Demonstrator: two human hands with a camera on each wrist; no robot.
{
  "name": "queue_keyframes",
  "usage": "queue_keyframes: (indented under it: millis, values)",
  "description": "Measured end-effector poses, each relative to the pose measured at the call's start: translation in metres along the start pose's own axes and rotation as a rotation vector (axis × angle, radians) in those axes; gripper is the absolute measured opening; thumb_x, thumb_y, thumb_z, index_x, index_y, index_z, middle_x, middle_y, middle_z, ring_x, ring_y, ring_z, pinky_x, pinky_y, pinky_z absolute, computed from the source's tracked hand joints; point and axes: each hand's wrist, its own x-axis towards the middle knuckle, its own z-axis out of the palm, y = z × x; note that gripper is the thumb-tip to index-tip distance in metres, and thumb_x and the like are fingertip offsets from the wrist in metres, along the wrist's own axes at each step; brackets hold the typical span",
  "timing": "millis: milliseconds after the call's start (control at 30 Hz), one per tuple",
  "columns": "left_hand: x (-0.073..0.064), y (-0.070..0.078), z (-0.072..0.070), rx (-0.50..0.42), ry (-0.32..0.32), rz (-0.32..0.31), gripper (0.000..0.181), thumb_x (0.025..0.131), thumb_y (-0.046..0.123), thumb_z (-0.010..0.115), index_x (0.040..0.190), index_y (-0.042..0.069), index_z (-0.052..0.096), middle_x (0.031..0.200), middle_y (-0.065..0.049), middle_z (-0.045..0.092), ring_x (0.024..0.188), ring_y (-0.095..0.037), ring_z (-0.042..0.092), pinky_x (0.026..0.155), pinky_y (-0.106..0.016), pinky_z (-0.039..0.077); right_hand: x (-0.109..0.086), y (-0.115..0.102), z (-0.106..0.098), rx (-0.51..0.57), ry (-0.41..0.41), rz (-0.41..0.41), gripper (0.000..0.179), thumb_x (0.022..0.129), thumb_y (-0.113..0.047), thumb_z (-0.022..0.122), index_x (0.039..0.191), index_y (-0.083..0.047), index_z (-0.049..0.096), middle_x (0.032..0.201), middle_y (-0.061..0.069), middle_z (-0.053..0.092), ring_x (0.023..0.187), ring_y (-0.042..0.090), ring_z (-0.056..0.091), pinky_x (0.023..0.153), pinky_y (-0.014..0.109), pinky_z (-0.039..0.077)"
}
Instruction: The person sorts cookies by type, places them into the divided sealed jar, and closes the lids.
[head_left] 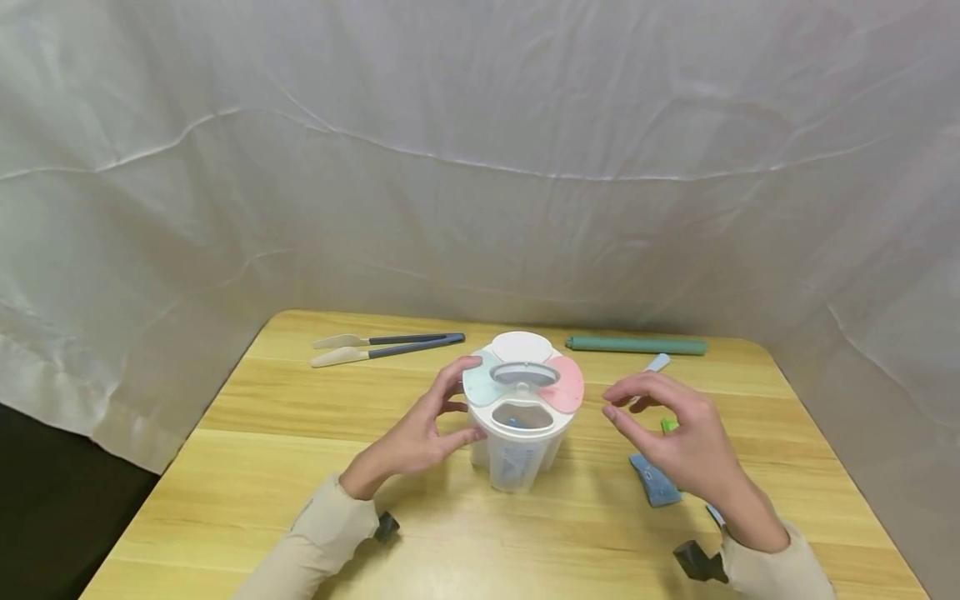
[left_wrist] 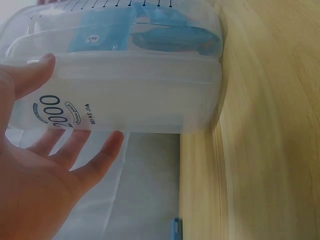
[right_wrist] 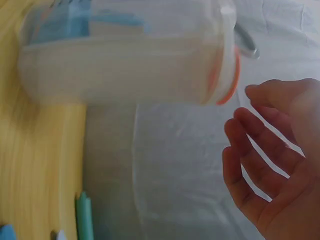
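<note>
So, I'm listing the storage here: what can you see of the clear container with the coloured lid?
The container looks like clear, slightly cloudy plastic, its lobed body printed with "2000" and short dark lines. Its lid has white, mint and pink sections, an oval handle and an uncovered opening on the near side. Blue packets show inside. It stands upright on the wooden table; the left hand grips its left side, and the right hand is apart from it.

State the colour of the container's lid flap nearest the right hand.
Pink. That lid flap shows best in the head view.
</note>
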Motion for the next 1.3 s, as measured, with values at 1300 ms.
queue_keyframes:
  millis: [1300]
  values:
    - [0.001,0.002,-0.002,0.01,-0.005,-0.025,0.096,0.094,-0.001,0.081,0.17,0.021,0.026,0.165,-0.013,0.043,0.143,-0.037,0.057,0.114,-0.043,0.058,-0.062,0.067,-0.011,-0.135,-0.446,0.413,0.041,0.086,0.002,0.088,0.123,-0.009,0.076,0.115,0.007,0.081,0.1,0.023,0.074,0.074,0.028,0.063]
